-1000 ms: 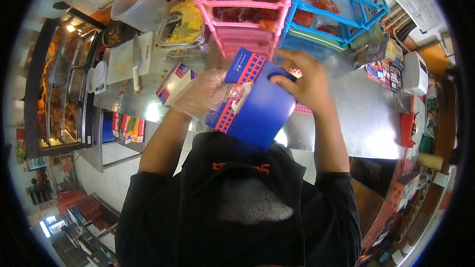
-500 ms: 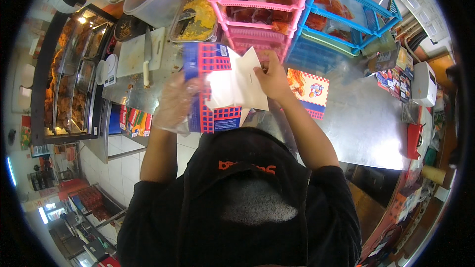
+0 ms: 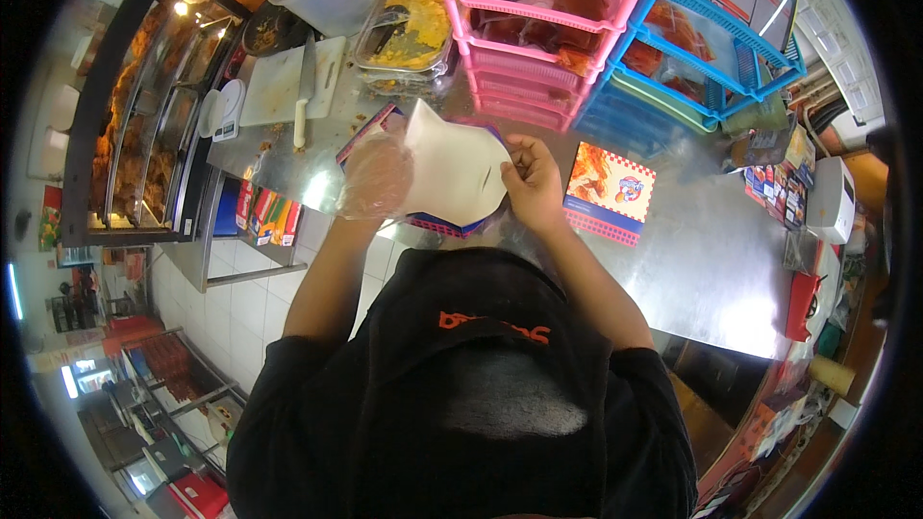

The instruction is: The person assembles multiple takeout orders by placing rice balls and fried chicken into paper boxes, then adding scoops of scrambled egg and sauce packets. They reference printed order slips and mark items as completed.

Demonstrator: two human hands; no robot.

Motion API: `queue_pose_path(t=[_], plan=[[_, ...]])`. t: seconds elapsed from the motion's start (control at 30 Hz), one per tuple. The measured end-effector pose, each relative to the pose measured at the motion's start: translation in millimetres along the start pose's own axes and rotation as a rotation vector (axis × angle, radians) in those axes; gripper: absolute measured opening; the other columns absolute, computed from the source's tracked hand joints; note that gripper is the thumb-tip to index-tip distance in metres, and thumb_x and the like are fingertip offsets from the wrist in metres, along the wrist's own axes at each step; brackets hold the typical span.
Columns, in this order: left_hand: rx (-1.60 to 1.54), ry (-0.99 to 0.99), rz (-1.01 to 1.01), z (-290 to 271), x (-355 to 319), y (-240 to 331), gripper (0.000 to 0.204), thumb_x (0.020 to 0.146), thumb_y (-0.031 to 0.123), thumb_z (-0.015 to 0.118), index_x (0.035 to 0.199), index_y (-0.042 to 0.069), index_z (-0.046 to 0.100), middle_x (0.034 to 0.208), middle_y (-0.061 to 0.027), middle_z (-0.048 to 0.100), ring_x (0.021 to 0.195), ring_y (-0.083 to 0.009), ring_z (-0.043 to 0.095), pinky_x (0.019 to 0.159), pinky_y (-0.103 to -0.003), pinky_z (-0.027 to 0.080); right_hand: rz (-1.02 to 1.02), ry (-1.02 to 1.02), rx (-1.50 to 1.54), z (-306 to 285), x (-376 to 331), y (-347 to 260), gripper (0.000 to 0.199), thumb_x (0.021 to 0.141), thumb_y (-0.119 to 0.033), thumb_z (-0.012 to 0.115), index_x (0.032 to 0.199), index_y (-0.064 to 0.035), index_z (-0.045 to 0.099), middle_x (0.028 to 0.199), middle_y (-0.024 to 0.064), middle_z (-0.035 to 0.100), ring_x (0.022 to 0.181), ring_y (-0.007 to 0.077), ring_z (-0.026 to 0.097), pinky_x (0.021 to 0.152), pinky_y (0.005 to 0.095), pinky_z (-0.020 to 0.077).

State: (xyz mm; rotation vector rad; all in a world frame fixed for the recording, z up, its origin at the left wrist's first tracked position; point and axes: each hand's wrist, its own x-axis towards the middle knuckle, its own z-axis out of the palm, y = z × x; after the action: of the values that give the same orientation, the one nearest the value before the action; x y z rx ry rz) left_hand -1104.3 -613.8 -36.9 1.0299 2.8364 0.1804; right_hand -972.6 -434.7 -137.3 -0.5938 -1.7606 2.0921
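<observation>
Between my hands is a folding cardboard food box (image 3: 452, 168), its white inner side facing up and its blue and red printed outside showing at the edges. My left hand (image 3: 378, 178), in a clear plastic glove, grips the box's left side; its fingers are partly smeared by motion. My bare right hand (image 3: 532, 180) pinches the right edge of the white card, thumb on top. Just right of that hand, a printed box (image 3: 608, 187) with a food picture and a checkered border lies on the metal counter (image 3: 702, 240).
Behind the box stand a pink basket rack (image 3: 534, 86) and a blue one (image 3: 663, 72) with bagged food. To the left are a tray of yellow food (image 3: 413, 34), a knife (image 3: 304, 101) on a cutting board (image 3: 264, 86), a white scale (image 3: 229, 111) and a glass food warmer (image 3: 154, 115).
The box has turned and tilted, so its white inside faces up and its printed left panel is mostly out of sight. Both hands stay on it. The view has shifted slightly.
</observation>
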Motion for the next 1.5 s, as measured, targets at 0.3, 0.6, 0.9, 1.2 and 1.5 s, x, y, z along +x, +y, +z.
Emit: queue_pose_path(t=[0.3,0.6,0.9,1.2,1.5], plan=[[0.033,0.445,0.368,36.2,-30.6,42.5,0.056,0.090,0.010,0.059,0.145,0.003,0.048,0.123,-0.0222,0.065,0.104,-0.0381,0.065,0.087,-0.052,0.049,-0.394,0.129,-0.746,-21.8,-5.1,-6.9,0.041,0.091,-0.008,0.064,0.130,0.0010,0.058,0.102,0.0216,0.069,0.092,0.0406,0.068,0.086,0.0454,0.0539],[-1.418,-0.166,-0.409,72.7,-65.9,-14.6,0.043,0.098,0.023,0.057,0.126,-0.009,0.060,0.111,-0.0158,0.071,0.095,-0.0238,0.070,0.087,-0.042,0.052,-0.052,0.142,-0.161,-57.2,-33.3,32.4,0.016,0.097,-0.006,0.060,0.109,0.0041,0.066,0.085,0.0055,0.065,0.077,0.0102,0.058,0.069,0.0284,0.0456],[-0.466,-0.200,-0.206,62.0,-72.1,-51.8,0.048,0.098,0.044,0.061,0.110,-0.003,0.069,0.107,-0.0218,0.069,0.099,-0.0419,0.064,0.089,-0.050,0.049,-0.269,0.094,-0.497,-46.8,-39.7,34.2,0.012,0.095,-0.006,0.061,0.102,0.0029,0.066,0.078,0.0120,0.062,0.069,0.0154,0.054,0.064,0.0341,0.0431],[0.124,-0.086,0.265,57.3,-67.8,-155.2,0.069,0.080,0.042,0.078,0.140,0.015,0.058,0.144,-0.0132,0.057,0.148,-0.0342,0.035,0.110,-0.056,0.034,0.112,0.185,-0.622,-84.3,-15.3,-1.5,0.016,0.096,-0.011,0.063,0.102,0.0019,0.071,0.070,0.0085,0.064,0.064,0.0098,0.057,0.060,0.0318,0.0446],[0.161,0.068,0.719,136.0,-27.3,-133.4,0.012,0.092,0.026,0.064,0.089,0.016,0.070,0.095,-0.0023,0.068,0.100,-0.0264,0.063,0.088,-0.053,0.042,0.005,-0.099,-0.981,-51.4,35.9,11.4,0.023,0.096,-0.014,0.064,0.115,-0.0025,0.071,0.092,0.0171,0.072,0.083,0.0257,0.069,0.077,0.0375,0.0522]])
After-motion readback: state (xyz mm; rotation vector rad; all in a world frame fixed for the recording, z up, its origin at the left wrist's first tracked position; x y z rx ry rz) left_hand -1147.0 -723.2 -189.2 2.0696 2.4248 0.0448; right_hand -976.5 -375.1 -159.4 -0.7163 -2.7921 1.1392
